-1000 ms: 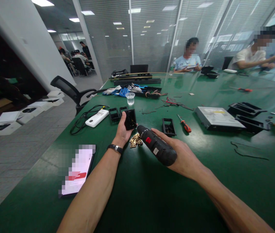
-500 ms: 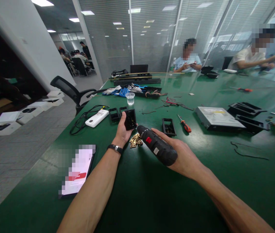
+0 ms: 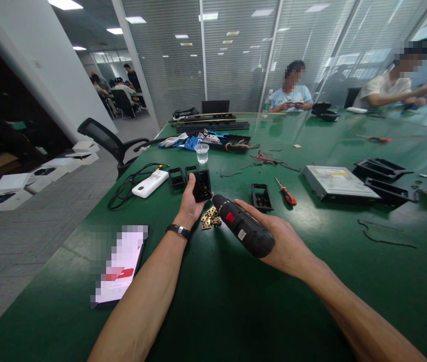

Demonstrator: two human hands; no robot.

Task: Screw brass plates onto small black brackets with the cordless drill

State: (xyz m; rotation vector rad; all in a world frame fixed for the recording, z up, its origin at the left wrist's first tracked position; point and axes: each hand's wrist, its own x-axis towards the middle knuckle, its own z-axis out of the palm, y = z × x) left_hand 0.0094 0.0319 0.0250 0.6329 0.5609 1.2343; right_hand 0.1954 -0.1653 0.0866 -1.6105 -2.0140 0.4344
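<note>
Pointing up and to the left, the power driver (image 3: 242,232) has its long axis slanting from the fat rear end near the person to its nose, which stops just short of a black frame (image 3: 202,185). The right hand (image 3: 281,241) has its grip closed round the driver's body. Left of the nose, the left hand (image 3: 189,201) has its grip closed on the frame. Brass pieces (image 3: 210,217) lie on the desk (image 3: 236,311) just left of the nose. Beyond the driver sit a second frame (image 3: 262,196) and an orange-handled screwdriver (image 3: 286,192). Well to its left a phone (image 3: 118,266) lies by the desk edge, and open green surface spreads on its near side
</note>
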